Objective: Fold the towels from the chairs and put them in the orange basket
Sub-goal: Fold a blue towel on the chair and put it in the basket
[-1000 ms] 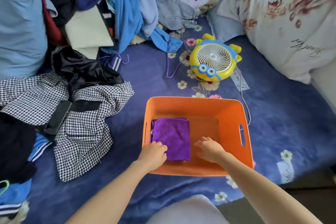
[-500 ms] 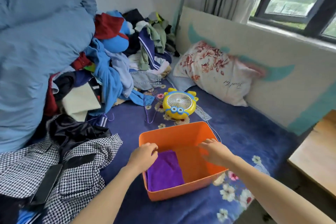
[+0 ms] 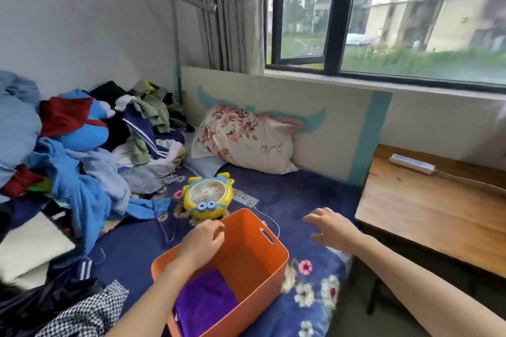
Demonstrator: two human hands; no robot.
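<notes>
The orange basket point(image 3: 262, 260) stands on the blue bed cover near the bottom middle. A folded purple towel point(image 3: 205, 301) lies flat in its near left part. My left hand point(image 3: 201, 243) hovers over the basket's far left side with loosely curled fingers and holds nothing. My right hand point(image 3: 331, 228) is out over the bed to the right of the basket, fingers spread and empty. No chairs or other towels show.
A yellow cartoon fan point(image 3: 208, 197) with a thin cord sits just behind the basket. A heap of clothes point(image 3: 90, 161) fills the left side. A floral pillow point(image 3: 243, 139) leans at the headboard. A wooden table point(image 3: 427, 208) with a power strip point(image 3: 412, 163) stands right.
Both hands have lifted out of the basket, leaving the purple towel inside. The right hand has swung to the right, clear of the basket. My view has tilted up toward the window.
</notes>
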